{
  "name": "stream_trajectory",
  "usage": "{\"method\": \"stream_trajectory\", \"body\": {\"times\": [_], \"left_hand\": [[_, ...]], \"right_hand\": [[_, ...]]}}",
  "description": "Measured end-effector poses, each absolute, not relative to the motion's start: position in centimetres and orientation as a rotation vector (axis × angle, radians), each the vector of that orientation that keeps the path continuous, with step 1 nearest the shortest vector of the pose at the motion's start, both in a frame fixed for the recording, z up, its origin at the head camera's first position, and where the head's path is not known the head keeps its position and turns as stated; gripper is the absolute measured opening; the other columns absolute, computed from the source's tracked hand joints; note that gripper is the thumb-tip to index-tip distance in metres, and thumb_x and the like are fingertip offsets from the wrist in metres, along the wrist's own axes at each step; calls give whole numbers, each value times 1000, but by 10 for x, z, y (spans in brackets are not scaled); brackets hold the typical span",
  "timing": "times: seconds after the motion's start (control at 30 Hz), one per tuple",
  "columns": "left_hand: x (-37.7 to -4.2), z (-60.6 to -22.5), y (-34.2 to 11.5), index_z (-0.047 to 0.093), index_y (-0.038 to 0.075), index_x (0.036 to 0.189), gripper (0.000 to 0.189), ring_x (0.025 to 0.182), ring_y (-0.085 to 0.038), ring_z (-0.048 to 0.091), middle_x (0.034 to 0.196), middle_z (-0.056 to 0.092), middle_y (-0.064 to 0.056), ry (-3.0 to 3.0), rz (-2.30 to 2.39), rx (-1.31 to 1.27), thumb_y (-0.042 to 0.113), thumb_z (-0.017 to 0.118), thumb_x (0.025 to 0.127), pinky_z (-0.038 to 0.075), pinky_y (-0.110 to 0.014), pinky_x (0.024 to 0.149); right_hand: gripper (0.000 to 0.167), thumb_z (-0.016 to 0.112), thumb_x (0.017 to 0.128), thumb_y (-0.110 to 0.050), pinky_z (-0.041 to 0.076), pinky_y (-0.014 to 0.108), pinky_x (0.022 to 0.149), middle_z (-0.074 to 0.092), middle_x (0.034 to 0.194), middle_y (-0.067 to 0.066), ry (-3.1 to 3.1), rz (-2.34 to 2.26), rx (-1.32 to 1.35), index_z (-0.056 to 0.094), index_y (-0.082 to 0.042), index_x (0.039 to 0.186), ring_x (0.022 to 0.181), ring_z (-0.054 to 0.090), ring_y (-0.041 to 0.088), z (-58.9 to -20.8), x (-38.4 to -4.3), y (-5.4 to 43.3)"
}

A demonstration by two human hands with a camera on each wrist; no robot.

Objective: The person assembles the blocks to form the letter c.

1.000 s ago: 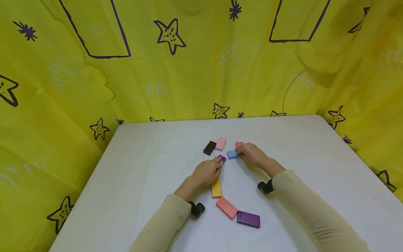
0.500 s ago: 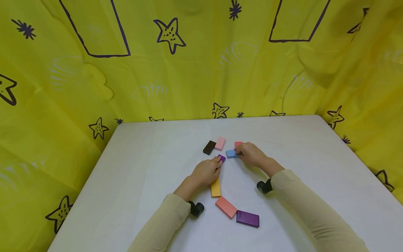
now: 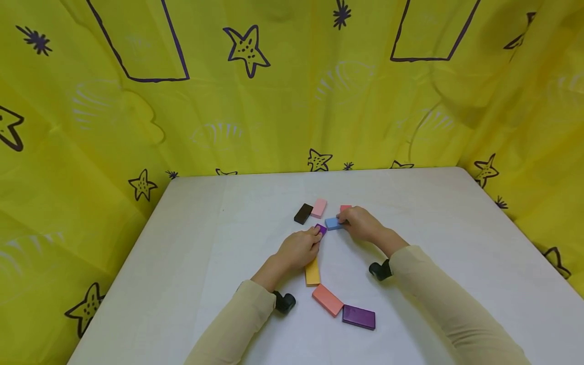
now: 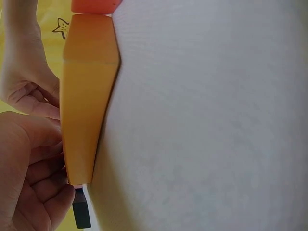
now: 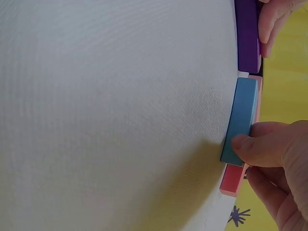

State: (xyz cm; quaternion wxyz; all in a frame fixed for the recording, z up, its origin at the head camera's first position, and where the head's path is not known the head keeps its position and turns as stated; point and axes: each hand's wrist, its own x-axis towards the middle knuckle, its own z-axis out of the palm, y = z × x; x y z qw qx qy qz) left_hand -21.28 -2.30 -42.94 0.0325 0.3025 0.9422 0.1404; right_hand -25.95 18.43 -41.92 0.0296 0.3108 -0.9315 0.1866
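With thumb and fingers, my right hand [image 3: 363, 224] pinches a flat light-blue block [image 3: 332, 223] near its right end; the thumb lies along its side in the right wrist view. Its left end is close to a violet block [image 5: 248, 41], which my left hand [image 3: 295, 249] holds by its sides. Partly hidden under the left hand, a yellow block [image 3: 312, 274] runs toward me, and in the left wrist view it fills the space beside the fingers. A coral block [image 3: 327, 300] and a dark purple block [image 3: 359, 317] follow it, end to end.
Beyond the hands lie a dark brown block [image 3: 303, 214], a light-pink block [image 3: 319, 208] and a red-pink block [image 3: 345, 208] partly behind the right hand. The white table [image 3: 219, 284] ends at a yellow patterned curtain [image 3: 274, 116].
The right hand has slid the light-blue block slightly left, narrowing the gap to the violet block. The left hand stays in place on the violet block.
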Motion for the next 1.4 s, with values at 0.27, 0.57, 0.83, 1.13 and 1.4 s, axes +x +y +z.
{"method": "stream_trajectory", "body": {"times": [0.27,0.57,0.83,1.13,1.4], "left_hand": [[-214,-430,-23,51,8,130,36,125,-19,40,137,43,-6,2902,433,935,20,46,96,35,-34,99],[-214,-432,-23,52,7,130,36,126,-19,40,137,44,-6,2906,431,939,20,46,96,35,-33,99],[-213,-430,-23,52,7,130,36,126,-19,39,137,44,-6,2903,438,937,20,46,96,35,-34,99],[-214,-433,-23,52,6,129,36,126,-19,39,137,43,-6,2917,443,954,19,46,96,34,-33,100],[-213,-431,-22,52,6,129,36,126,-18,39,136,44,-6,2931,402,966,20,46,96,35,-32,99]], "right_hand": [[12,66,77,9,50,39,79,67,97,18,-2855,589,993,70,7,88,94,62,32,-420,-262,183],[12,67,76,9,50,39,78,67,95,18,-2848,583,1008,69,7,88,92,63,32,-420,-263,184],[14,66,78,9,49,40,80,67,97,18,-2861,594,999,69,7,91,95,62,32,-421,-262,182],[12,66,78,8,49,40,81,67,97,17,-2857,595,1000,69,6,90,94,62,32,-419,-261,182],[11,65,79,8,48,40,83,66,99,16,-2881,567,984,69,5,88,97,61,32,-418,-259,180]]}}
